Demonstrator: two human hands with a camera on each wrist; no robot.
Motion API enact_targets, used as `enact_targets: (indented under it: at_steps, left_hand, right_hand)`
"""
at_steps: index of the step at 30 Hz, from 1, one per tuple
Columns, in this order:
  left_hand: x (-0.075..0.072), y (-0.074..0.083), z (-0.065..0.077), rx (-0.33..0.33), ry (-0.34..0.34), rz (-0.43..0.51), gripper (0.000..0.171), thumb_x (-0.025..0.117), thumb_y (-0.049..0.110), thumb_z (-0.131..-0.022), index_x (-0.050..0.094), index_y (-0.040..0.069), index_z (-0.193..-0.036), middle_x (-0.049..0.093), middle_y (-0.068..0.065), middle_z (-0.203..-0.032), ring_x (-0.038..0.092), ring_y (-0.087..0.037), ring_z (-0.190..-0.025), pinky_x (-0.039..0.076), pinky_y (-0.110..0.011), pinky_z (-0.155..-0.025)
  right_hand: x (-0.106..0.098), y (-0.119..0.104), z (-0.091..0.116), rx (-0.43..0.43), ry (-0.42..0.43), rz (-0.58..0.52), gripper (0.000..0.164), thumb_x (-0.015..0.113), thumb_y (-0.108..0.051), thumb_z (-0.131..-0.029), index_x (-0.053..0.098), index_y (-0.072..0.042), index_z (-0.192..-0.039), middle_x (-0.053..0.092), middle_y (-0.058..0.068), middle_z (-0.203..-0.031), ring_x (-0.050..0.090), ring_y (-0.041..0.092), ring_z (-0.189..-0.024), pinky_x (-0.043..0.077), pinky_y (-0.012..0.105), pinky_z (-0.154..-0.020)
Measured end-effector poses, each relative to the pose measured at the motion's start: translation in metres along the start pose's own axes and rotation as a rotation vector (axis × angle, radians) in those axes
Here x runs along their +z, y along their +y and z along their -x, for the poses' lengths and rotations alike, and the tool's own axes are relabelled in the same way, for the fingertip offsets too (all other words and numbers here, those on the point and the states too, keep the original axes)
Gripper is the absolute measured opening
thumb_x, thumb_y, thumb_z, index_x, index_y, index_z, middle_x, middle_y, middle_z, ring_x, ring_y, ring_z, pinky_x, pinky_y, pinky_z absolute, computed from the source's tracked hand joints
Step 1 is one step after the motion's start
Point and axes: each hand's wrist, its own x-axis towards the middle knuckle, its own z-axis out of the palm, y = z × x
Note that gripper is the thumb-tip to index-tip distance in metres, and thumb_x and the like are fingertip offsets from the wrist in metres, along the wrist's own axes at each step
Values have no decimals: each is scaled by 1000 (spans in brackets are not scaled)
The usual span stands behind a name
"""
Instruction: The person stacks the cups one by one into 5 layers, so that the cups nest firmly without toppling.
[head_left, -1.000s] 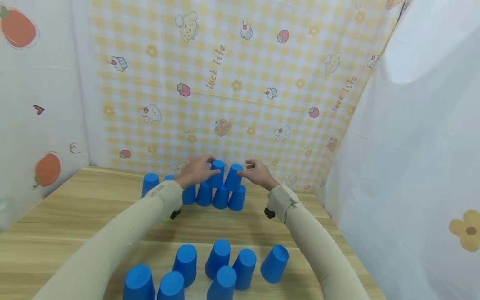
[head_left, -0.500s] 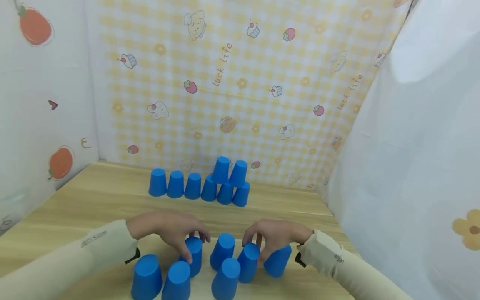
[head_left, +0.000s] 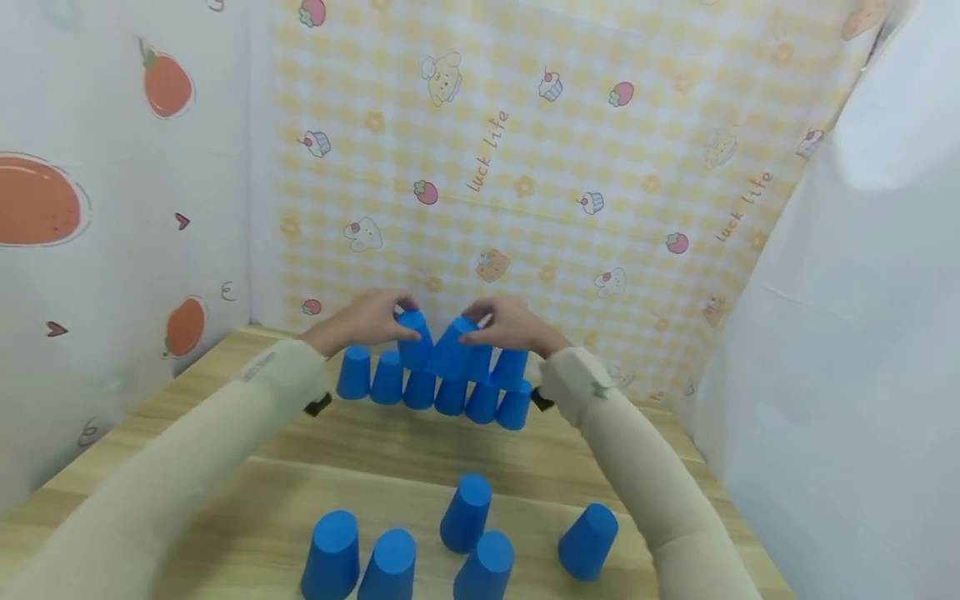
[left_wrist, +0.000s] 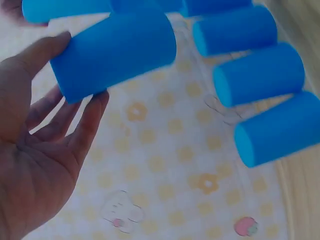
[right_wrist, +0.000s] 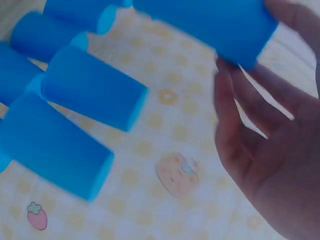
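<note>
In the head view, my left hand (head_left: 372,318) pinches an upside-down blue cup (head_left: 415,343) near its base, thumb in front and fingers behind. My right hand (head_left: 512,323) grips a second blue cup (head_left: 450,352) the same way, tilted. Both cups are at the upper level of a stack, over a bottom row of upturned blue cups (head_left: 450,397). Two upper-row cups (head_left: 511,369) stand on the row's right part, one partly hidden by the right hand's cup. The left wrist view shows the held cup (left_wrist: 117,55) between thumb and fingers; the right wrist view shows the other cup (right_wrist: 205,27).
Several more upturned blue cups (head_left: 467,514) stand apart on the near part of the wooden table (head_left: 390,450), one of them (head_left: 588,542) off to the right. A yellow-checked cloth (head_left: 480,208) hangs right behind the stack; a white sheet (head_left: 840,317) bounds the right side.
Both hands reached back to the near cups, took one each, and carried them forward to the stack. The near group has two fewer cups. The head view has shifted somewhat.
</note>
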Motion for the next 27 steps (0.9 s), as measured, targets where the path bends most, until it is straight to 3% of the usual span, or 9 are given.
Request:
enact_targets:
  at_steps: [4,10,14,20,24,27]
  left_hand:
    - [11,-23,-23,-98,17,-34,49,72,23,-92,57,-1,-132,60,-22,-131,60,-37,-116,51,-50,-95]
    - [19,-46,-32,-147,-18,-15,50,68,25,-95,55,-2,-135,57,-23,-134,60,-38,-118,51,-50,-96]
    - [19,-46,-33,-121,-6,-18,50,68,24,-96,54,-3,-136,56,-23,-136,59,-38,-119,50,-50,-97]
    - [24,-41,-36,-100,-20,-21,49,66,22,-96,54,-3,-136,58,-22,-134,60,-37,-117,51,-50,-96]
    - [25,-39,-37,-109,-21,-8,53,67,22,-96,50,-2,-139,54,-23,-137,57,-38,-120,49,-51,-98]
    - [22,-43,-34,-110,-15,-17,65,68,30,-95,42,-2,-145,46,-24,-145,49,-41,-129,43,-54,-104]
  right_hand:
    - [22,3,-41,52,54,51,46,71,-34,-92,63,-7,-128,66,9,-124,65,23,-109,55,37,-90]
    - [38,11,-67,99,28,152,48,71,-35,-92,64,-4,-128,67,12,-125,65,25,-111,55,38,-90]
    - [42,13,-73,146,25,200,47,70,-36,-93,64,-6,-128,67,11,-125,64,25,-111,51,43,-96]
    - [45,18,-76,175,18,237,45,68,-37,-94,65,-8,-128,67,9,-125,61,26,-117,32,59,-108]
    - [43,21,-75,197,5,210,46,68,-35,-94,63,-6,-130,66,11,-127,61,28,-117,40,53,-106]
    - [42,24,-75,204,-5,179,51,68,-35,-94,59,-6,-134,63,13,-131,61,29,-118,48,47,-100]
